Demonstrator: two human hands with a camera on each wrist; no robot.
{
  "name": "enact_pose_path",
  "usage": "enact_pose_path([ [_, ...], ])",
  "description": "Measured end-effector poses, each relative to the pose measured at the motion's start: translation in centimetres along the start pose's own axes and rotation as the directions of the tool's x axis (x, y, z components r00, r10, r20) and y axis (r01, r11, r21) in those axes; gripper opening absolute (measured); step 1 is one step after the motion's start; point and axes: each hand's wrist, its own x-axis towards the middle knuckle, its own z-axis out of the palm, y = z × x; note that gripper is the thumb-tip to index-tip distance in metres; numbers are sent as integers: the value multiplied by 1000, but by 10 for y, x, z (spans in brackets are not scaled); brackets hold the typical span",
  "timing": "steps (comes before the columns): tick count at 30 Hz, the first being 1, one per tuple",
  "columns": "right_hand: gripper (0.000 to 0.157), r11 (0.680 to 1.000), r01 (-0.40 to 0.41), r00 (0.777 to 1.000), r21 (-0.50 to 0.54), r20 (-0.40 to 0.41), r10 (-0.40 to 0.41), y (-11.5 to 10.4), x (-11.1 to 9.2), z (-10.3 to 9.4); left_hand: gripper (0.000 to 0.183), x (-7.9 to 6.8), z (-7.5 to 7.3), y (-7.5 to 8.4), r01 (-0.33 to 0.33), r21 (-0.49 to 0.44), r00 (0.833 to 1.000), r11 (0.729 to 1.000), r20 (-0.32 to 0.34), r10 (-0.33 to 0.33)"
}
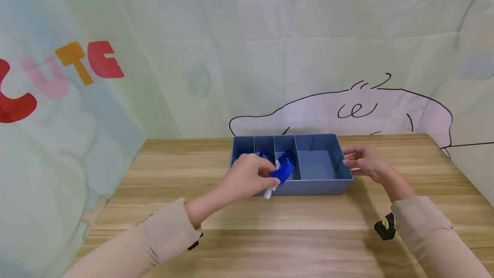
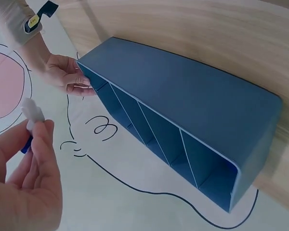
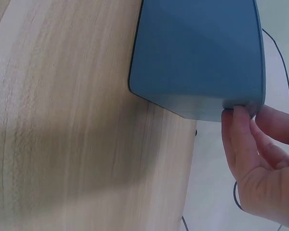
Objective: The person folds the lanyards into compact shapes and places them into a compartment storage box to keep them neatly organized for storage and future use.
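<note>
My left hand pinches a small bright-blue item with white parts, its exact kind unclear, above the front edge of a blue-grey divided box. In the left wrist view, a white rounded end sticks up from between the thumb and fingers. My right hand holds the box's right end at the rim, with fingertips against the outer end wall in the right wrist view. Blue things lie in the narrow left compartments, partly hidden by my left hand. The wide right compartment shows its bare floor.
The box stands near the back of a wood-grain table. Behind the table hangs a printed cloth with line drawings and coloured letters. A black strap piece hangs below the right sleeve.
</note>
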Motion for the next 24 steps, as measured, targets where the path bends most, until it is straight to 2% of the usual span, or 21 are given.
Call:
enact_pose_path([
  [8, 47, 997, 39, 999, 70, 21, -40, 7, 5, -5, 15, 40, 19, 5, 59, -32, 998, 998, -25, -59],
  [13, 46, 1000, -8, 1000, 28, 3, 8, -1, 2, -2, 19, 69, 36, 2, 74, -49, 995, 996, -60, -77],
  [19, 43, 1000, -21, 1000, -10, 13, 22, -7, 2, 1, 17, 100, 55, -6, 96, -50, 989, 994, -104, -101],
  [24, 41, 999, -25, 1000, -20, 5, 25, -7, 0, 1, 17, 121, 78, -14, 105, 22, 985, 994, -141, -101],
])
